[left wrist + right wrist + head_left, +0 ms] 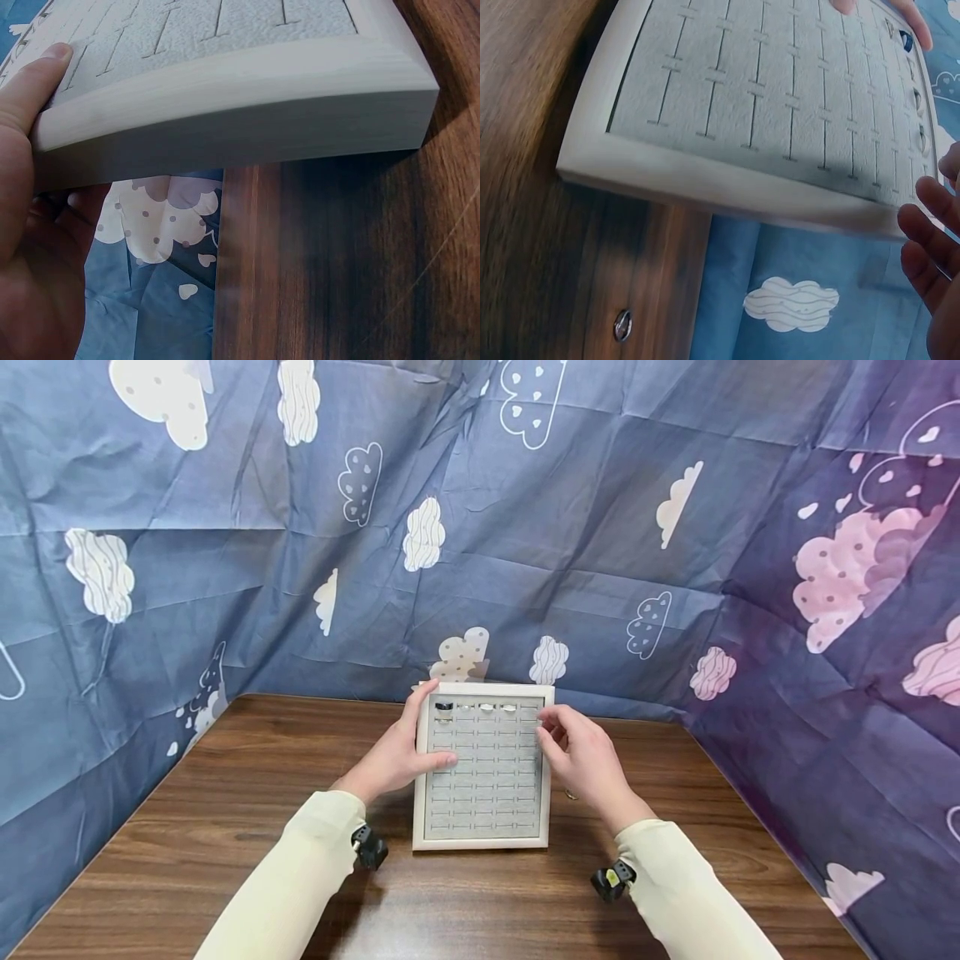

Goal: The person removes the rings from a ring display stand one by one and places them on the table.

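Note:
A white-framed ring display board (483, 845) with a grey slotted pad stands tilted up in the middle of the table. My left hand (393, 752) grips its left edge, thumb over the pad, fingers behind. Several rings sit in the top slots: a wide dark ring (444, 705) at the left, silvery rings (486, 707) beside it, and another ring (444, 720) just below the dark one. At the upper right edge is my right hand (588, 756), thumb and forefinger bent close together at the frame; I cannot tell whether a small thing is between them.
A loose silver ring (622, 325) lies on the wooden table (225, 793), right of the board and under my right hand. Blue cloth (480, 593) with a cloud print hangs behind the table and along its sides.

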Motion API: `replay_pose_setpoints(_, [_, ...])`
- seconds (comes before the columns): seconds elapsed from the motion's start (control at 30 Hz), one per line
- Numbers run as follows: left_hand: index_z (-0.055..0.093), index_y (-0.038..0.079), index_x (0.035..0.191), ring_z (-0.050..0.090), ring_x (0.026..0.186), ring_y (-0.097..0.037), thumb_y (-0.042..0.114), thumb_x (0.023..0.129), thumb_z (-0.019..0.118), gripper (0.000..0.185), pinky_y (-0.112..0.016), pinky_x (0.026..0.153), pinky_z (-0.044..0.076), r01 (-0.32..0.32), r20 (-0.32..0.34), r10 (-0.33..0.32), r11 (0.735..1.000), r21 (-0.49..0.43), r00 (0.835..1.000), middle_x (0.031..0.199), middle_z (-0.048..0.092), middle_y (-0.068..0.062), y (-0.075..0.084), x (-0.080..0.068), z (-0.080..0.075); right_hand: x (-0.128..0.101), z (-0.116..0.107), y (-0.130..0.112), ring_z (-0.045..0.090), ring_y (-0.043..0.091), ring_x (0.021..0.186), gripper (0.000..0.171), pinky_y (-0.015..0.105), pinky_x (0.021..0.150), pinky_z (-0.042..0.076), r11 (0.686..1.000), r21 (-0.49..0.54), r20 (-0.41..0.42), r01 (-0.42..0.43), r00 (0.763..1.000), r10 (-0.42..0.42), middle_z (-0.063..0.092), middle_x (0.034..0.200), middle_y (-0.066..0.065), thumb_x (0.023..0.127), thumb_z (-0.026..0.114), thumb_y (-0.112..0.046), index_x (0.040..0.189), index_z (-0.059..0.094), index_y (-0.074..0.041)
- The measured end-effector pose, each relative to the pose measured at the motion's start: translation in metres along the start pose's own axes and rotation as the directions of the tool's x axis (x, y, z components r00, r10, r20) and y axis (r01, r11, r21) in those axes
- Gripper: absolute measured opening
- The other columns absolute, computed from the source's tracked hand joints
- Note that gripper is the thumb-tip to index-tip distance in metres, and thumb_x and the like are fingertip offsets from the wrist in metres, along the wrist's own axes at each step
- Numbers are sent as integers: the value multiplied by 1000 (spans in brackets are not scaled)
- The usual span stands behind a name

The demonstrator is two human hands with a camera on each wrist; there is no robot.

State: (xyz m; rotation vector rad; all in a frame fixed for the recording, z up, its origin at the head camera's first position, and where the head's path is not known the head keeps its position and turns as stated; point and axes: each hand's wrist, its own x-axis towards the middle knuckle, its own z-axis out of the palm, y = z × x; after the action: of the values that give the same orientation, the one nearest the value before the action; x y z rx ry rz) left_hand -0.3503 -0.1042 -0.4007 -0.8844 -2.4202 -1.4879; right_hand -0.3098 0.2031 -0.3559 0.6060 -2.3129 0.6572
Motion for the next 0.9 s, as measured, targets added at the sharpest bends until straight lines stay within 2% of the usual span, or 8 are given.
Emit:
replay_pose_setpoints(0.4, [5,32,170,77,107,-25,12,91,89,117,-50,104,57,9,15,-9,1000,-8,1000,130,75,-15,-1,0,0,9,12,-13,67,16,77,21,39,73,55,1000,14,16,-9,1000,9,74,91,5,99,74,-9,119,71,-8])
replay_pose_setpoints(0.9, [5,33,171,78,108,-26,13,91,88,117,-50,104,58,7,17,-7,1000,-10,1000,131,74,-15,-1,-1,0,20,24,-19,68,19,74,21,40,71,53,996,25,14,-85,996,84,78,89,6,101,73,-14,121,70,-10])
